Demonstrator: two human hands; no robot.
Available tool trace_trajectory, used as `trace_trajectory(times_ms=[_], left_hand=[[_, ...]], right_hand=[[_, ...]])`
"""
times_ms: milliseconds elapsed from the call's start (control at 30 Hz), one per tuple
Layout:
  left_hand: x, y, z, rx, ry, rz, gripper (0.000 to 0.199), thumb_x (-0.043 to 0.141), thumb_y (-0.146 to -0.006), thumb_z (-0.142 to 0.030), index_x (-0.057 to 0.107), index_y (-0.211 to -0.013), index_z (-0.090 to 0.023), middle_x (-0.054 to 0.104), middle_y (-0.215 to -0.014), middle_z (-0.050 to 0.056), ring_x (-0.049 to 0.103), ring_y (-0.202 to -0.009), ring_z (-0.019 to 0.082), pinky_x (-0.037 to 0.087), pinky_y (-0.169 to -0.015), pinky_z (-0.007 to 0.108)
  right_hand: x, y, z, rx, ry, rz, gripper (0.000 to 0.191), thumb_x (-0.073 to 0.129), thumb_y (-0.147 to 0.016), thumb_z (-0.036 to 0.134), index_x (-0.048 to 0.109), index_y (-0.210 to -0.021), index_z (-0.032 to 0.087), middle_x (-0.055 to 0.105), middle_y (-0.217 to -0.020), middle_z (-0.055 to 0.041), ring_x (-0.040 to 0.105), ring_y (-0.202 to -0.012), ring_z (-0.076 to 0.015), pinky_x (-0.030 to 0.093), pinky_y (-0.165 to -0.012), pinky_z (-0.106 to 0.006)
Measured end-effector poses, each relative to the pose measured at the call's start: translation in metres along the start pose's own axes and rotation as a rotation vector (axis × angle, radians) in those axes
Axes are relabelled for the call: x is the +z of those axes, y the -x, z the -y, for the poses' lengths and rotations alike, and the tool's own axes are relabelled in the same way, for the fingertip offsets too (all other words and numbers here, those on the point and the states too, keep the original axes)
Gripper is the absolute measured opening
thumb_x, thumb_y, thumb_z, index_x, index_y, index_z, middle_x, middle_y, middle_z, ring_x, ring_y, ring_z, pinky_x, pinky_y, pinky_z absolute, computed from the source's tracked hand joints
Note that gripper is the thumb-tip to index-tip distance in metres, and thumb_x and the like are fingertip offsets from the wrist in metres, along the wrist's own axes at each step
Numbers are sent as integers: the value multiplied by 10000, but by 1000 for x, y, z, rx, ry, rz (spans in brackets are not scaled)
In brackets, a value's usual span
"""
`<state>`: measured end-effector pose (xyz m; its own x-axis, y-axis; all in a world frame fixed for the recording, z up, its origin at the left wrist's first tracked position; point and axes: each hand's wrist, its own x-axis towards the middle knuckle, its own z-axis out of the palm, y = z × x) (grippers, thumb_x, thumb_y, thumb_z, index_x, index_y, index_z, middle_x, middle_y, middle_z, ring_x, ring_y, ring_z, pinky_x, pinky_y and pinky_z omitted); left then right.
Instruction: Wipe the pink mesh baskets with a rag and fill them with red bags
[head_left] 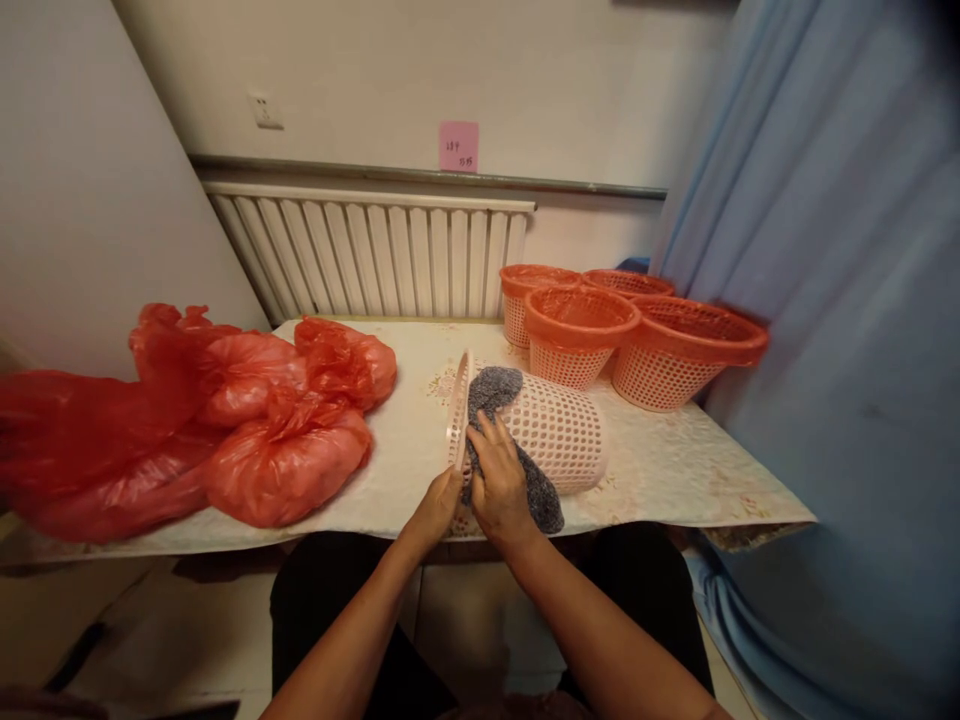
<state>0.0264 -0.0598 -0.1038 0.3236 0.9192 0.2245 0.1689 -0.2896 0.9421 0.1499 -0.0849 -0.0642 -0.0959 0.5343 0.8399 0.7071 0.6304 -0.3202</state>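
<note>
A pale pink plastic waste basket (562, 430) with a perforated wall lies on its side on the table, its mouth facing left. My left hand (441, 505) grips the basket's rim at the lower near side, thumb on top and the other fingers mostly hidden. A dark grey cloth (541, 490) is draped over the outer wall just behind the rim. My right hand (499, 480) presses this cloth against the basket, fingers bent over it.
Several tied red plastic bags (289, 465) are heaped at the table's left. Several baskets (571, 362) lined with red bags stand upright at the back right. A blue curtain (840, 350) hangs along the right side; a radiator (375, 255) stands behind the patterned tablecloth (720, 480).
</note>
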Motion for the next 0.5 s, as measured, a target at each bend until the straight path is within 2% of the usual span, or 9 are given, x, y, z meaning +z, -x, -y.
trace_trajectory(times_ms=[100,167,300,500], left_hand=[[0,4,12,50,-3,10,821,230,-840,-748,636,-1123,-94,669,-1148,153,558,-1154,287,363,-1073,424],[1,5,12,50,0,13,828,222,-842,-747,640,-1121,-89,680,-1121,148,567,-1132,290,389,-1046,423],[6,6,0,72,-13,1,813,213,-852,-735,646,-1106,-95,688,-1092,134,575,-1100,280,407,-1021,396],[15,11,-17,4,-43,4,733,206,-887,-679,694,-872,-133,713,-811,108,613,-890,256,468,-907,371]], right_hand=[[0,-1,1,13,0,-6,567,335,-796,19,481,-1337,107,417,-1459,-137,228,-1433,-249,333,-1131,-538],[-2,-2,3,18,5,-12,555,337,-796,19,495,-1323,97,426,-1452,-145,232,-1432,-252,331,-1133,-535],[-9,-6,7,36,23,-14,549,353,-802,35,489,-1328,112,423,-1455,-134,233,-1431,-252,340,-1128,-529],[-19,-11,9,56,33,-25,554,345,-809,46,474,-1343,117,423,-1453,-142,252,-1424,-259,334,-1121,-558]])
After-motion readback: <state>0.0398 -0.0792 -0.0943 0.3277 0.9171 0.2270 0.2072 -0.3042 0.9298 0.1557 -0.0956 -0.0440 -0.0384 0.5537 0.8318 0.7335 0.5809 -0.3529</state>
